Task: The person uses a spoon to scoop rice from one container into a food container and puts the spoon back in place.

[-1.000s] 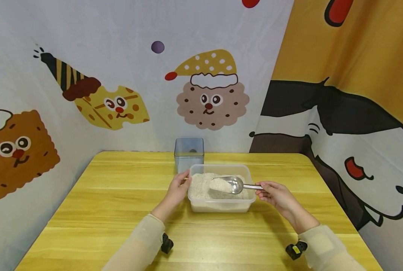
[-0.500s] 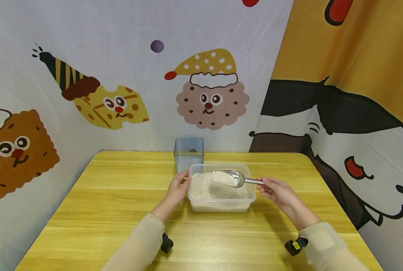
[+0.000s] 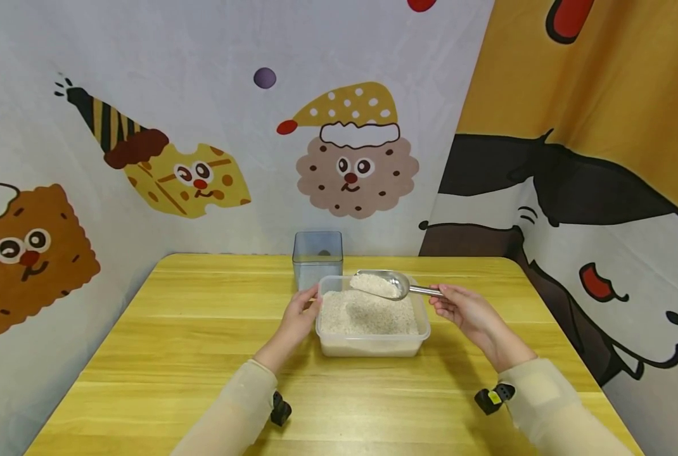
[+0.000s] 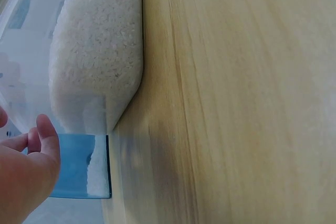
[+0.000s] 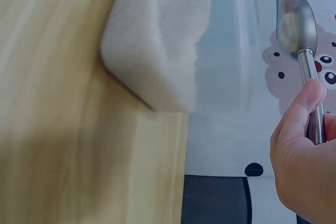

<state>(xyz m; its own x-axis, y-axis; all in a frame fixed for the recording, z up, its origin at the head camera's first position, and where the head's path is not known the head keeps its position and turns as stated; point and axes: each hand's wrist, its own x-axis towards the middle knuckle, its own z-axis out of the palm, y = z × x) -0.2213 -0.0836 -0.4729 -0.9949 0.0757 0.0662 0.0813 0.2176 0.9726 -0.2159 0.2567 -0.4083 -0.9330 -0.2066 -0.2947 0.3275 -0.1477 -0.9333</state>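
Observation:
A clear plastic tub (image 3: pixel 373 345) filled with white rice (image 3: pixel 367 316) sits mid-table; its rice-filled side shows in the left wrist view (image 4: pixel 100 61) and the right wrist view (image 5: pixel 152 51). My right hand (image 3: pixel 467 313) grips the handle of a metal scoop (image 3: pixel 381 283) heaped with rice, held above the tub's far edge; the scoop (image 5: pixel 296 22) and hand (image 5: pixel 302 161) also appear in the right wrist view. My left hand (image 3: pixel 300 315) rests against the tub's left wall, fingers straight (image 4: pixel 31 166). A blue-tinted clear container (image 3: pixel 318 256) stands just behind the tub.
The yellow wooden table (image 3: pixel 191 342) runs wide on both sides. Cartoon-printed cloth walls (image 3: pixel 202 126) enclose the back, left and right. The blue container (image 4: pixel 79 169) holds a little rice at its bottom in the left wrist view.
The right hand has lifted the loaded scoop up out of the rice and toward the tub's far edge. The left hand stays at the tub's side.

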